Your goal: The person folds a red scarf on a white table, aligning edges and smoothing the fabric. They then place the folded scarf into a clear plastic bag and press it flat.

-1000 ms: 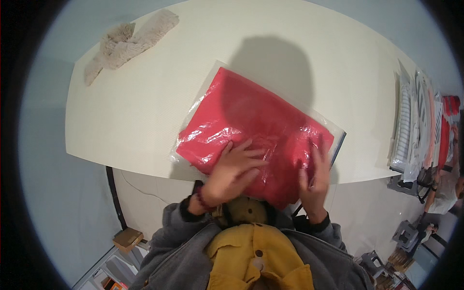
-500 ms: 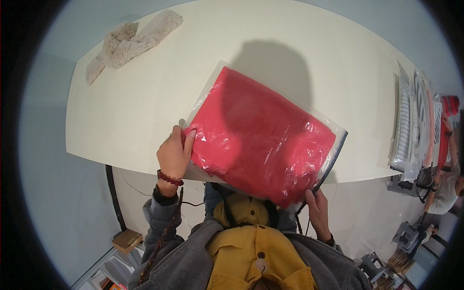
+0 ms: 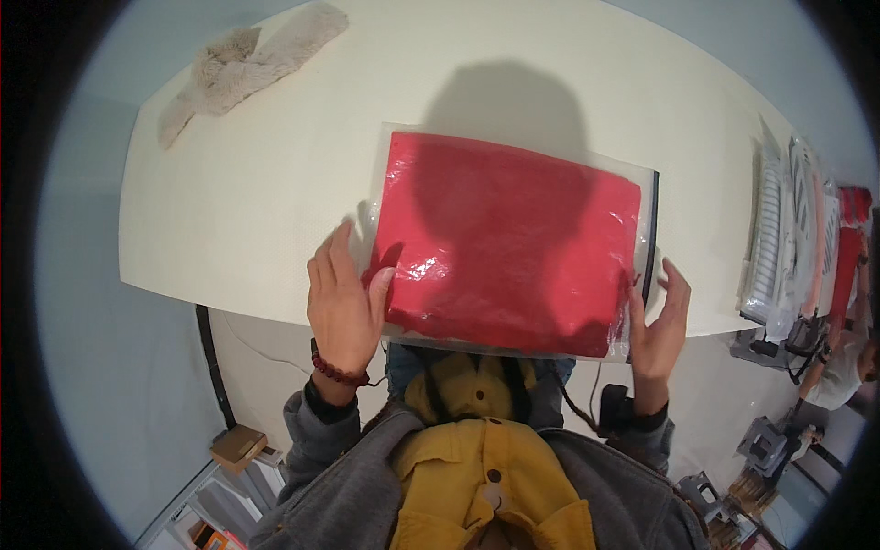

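A clear plastic bag with a folded red cloth inside (image 3: 509,240) lies flat at the near edge of the white table (image 3: 275,174), squared to me. My left hand (image 3: 344,302) grips its left edge, thumb on top of the plastic. My right hand (image 3: 658,316) presses against its right lower corner with the fingers spread along the edge. The bag's near edge hangs slightly past the table rim.
A beige fluffy cloth (image 3: 243,60) lies at the table's far left corner. Stacked packaged items in clear bags (image 3: 793,238) sit at the right end. Below the table are a small cardboard box (image 3: 236,446) and floor clutter at the lower right.
The bag has been turned from a tilted position to lie square with the table edge. My hands moved from its top and underside out to its left and right edges.
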